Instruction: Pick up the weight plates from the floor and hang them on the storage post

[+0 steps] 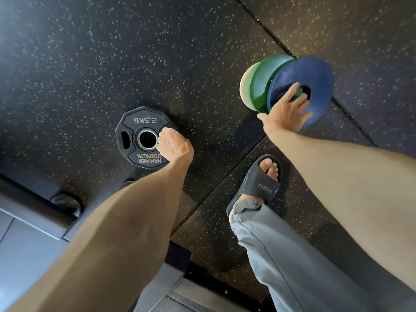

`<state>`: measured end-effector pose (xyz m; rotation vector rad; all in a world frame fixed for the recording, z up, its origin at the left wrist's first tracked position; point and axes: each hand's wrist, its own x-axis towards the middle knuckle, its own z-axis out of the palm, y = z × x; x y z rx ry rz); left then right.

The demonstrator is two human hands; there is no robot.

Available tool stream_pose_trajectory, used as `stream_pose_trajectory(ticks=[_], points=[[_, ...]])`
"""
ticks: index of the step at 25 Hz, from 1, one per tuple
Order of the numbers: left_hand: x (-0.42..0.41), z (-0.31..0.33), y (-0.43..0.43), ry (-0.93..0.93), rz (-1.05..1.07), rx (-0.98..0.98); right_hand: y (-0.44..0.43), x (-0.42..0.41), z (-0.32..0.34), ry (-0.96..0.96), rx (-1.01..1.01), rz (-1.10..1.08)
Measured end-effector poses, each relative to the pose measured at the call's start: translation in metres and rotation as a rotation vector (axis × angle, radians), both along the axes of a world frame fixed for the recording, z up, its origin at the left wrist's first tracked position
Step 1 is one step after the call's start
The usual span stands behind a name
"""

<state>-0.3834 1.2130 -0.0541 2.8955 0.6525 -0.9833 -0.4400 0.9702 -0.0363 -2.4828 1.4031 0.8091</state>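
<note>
l hand [176, 147] grips blk plate [144, 120]

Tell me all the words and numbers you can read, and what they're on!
"2.5KG": on the black plate, upside down to the camera.
"HAMMER STRENGTH": same plate, its edge under the left hand.
"IUOFU", as best it reads: on the sandal strap.
The coloured plates held by the right hand show no readable text.
</note>
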Motion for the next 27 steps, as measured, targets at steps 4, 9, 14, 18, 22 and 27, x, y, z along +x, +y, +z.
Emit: stream_pose_trajectory(ticks=[4, 9, 14, 18, 22, 27], points=[[-0.001, 0.014, 0.002, -0.037, 0.005, -0.028, -0.006, -0.002, -0.022, -0.009, -0.072, 0.082], [0.004, 0.057, 0.028, 0.005, 0.136, -0.145, -0.012, -0.014, 0.018, 0.018, -0.029, 0.178], [0.016, 0.120, 0.069, 0.089, 0.182, -0.160, 0.010, -0.011, 0.079, -0.130, 0.033, -0.066], [0.028, 0.176, 0.082, 0.022, 0.054, -0.136, 0.056, -0.009, 0.123, -0.170, 0.183, -0.169], [0.011, 0.243, 0.065, 0.055, 0.056, -0.247, 0.093, -0.007, 0.189, -0.144, 0.380, 0.010], [-0.002, 0.376, 0.080, 0.087, 0.015, -0.299, 0.129, 0.009, 0.329, -0.016, 0.560, 0.294]])
